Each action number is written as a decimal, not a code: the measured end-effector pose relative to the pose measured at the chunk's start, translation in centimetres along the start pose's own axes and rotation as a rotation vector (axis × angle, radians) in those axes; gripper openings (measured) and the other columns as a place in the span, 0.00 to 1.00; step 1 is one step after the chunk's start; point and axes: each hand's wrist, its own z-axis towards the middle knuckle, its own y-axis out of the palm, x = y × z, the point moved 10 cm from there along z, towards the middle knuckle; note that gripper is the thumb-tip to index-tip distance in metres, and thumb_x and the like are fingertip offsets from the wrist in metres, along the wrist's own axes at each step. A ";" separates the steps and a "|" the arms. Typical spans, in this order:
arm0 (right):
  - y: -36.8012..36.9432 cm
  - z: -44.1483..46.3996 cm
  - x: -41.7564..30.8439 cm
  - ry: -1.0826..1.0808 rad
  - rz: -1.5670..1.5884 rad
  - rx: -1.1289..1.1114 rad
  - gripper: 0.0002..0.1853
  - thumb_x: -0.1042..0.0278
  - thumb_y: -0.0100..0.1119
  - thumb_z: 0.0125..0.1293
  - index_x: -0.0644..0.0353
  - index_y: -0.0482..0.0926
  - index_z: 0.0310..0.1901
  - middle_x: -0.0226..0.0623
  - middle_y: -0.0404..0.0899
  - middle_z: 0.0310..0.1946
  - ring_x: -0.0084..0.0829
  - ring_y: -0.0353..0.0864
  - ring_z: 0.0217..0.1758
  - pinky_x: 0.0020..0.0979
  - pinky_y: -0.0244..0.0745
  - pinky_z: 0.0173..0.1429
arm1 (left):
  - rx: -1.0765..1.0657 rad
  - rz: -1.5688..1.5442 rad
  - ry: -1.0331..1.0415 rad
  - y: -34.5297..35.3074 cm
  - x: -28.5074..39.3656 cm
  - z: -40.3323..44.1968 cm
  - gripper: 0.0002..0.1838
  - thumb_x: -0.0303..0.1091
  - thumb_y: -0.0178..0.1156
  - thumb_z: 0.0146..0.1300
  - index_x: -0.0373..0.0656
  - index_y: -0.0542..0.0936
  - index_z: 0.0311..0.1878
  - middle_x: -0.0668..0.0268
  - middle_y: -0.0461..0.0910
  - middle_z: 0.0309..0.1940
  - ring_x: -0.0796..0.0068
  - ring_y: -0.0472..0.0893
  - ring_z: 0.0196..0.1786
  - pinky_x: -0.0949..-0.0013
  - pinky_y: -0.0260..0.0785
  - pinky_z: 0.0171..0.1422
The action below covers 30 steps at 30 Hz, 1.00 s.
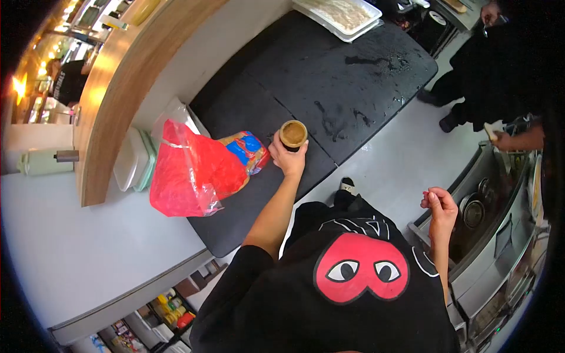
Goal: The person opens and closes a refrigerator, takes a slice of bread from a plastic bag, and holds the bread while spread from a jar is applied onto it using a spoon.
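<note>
My left hand is wrapped round a small dark jar that stands upright over the black table. Its round top looks tan-brown; whether that is a lid or the contents, I cannot tell. Just left of this hand lies a printed blue, red and tan packet, next to a large red bag in clear plastic. Away from the table, at the right, my right hand is closed in a pinch on a tiny red piece too small to name.
A white tray with pale contents sits at the table's far end. Wet streaks mark the tabletop. Stacked plastic containers stand beside the red bag. Another person in dark clothes is at the upper right, near a metal kitchen counter.
</note>
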 end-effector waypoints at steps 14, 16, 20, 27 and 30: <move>5.0 6.4 -0.5 -0.045 -0.004 -0.222 0.04 0.75 0.57 0.60 0.66 0.77 0.33 0.34 0.77 0.27 0.21 0.74 0.26 0.23 0.72 0.33 | -0.118 0.082 -0.090 -0.3 1.6 0.2 0.49 0.46 0.73 0.40 0.53 0.56 0.65 0.55 0.64 0.56 0.49 0.63 0.60 0.44 0.58 0.58; 7.2 6.8 -1.2 -0.127 -0.053 -0.304 0.01 0.78 0.58 0.58 0.66 0.77 0.31 0.33 0.76 0.27 0.21 0.74 0.26 0.22 0.71 0.32 | -0.153 0.021 0.058 -1.2 1.1 -1.3 0.33 0.41 0.69 0.46 0.49 0.68 0.57 0.58 0.71 0.48 0.55 0.70 0.54 0.54 0.64 0.54; 13.1 5.6 -1.3 -0.119 -0.125 -0.500 0.02 0.80 0.58 0.56 0.68 0.80 0.31 0.34 0.76 0.26 0.21 0.75 0.24 0.22 0.71 0.31 | -0.395 -0.206 0.048 -4.1 -0.8 -5.4 0.13 0.32 0.65 0.53 0.42 0.79 0.43 0.62 0.77 0.30 0.69 0.79 0.34 0.70 0.71 0.40; 26.8 -4.6 -0.4 0.118 -0.075 -0.955 0.04 0.78 0.62 0.56 0.66 0.80 0.33 0.35 0.81 0.28 0.22 0.78 0.28 0.22 0.74 0.33 | -0.380 -0.345 0.416 -17.2 10.7 -8.9 0.14 0.31 0.66 0.52 0.41 0.80 0.43 0.61 0.79 0.34 0.67 0.80 0.35 0.68 0.72 0.40; 30.4 -8.8 -0.1 0.206 0.010 -1.060 0.04 0.77 0.62 0.57 0.65 0.79 0.35 0.37 0.81 0.29 0.22 0.79 0.28 0.23 0.76 0.33 | -0.252 -0.315 0.560 -21.6 11.1 -10.2 0.15 0.31 0.67 0.50 0.41 0.81 0.43 0.60 0.80 0.35 0.64 0.80 0.36 0.66 0.73 0.41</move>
